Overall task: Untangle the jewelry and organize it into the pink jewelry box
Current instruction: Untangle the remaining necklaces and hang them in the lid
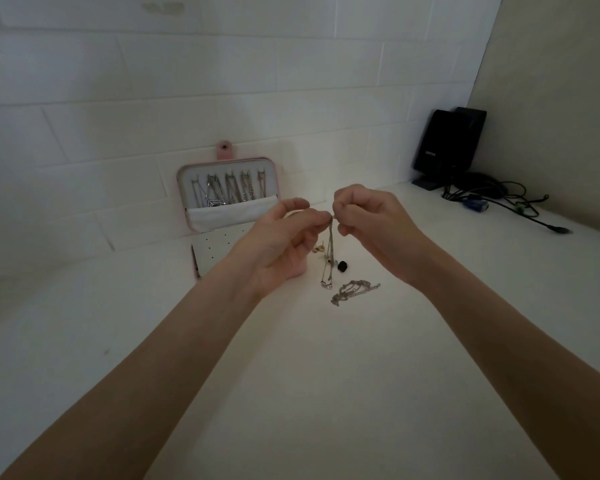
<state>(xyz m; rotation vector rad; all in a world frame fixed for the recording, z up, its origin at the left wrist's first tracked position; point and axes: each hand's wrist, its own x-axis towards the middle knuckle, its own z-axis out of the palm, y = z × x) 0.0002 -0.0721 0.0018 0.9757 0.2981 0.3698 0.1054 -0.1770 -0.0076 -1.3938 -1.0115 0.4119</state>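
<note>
A thin silver necklace [329, 258] hangs between my hands above the white table, its pendant end dangling near the surface. My left hand [284, 244] pinches one end of it at the top, and my right hand [371, 226] pinches the other end right beside it. The pink jewelry box [184, 188] stands open against the wall behind my left hand, with several silver chains hanging in its lid. Its perforated white panel [215, 251] lies flat in front. A tangled silver chain [354, 292] lies on the table below my right hand.
A small gold piece [317, 250] and a small black piece [342, 266] lie on the table behind the hanging necklace. A black speaker [447, 143] and loose black cables [499, 199] occupy the back right corner. White brick wall runs along the back.
</note>
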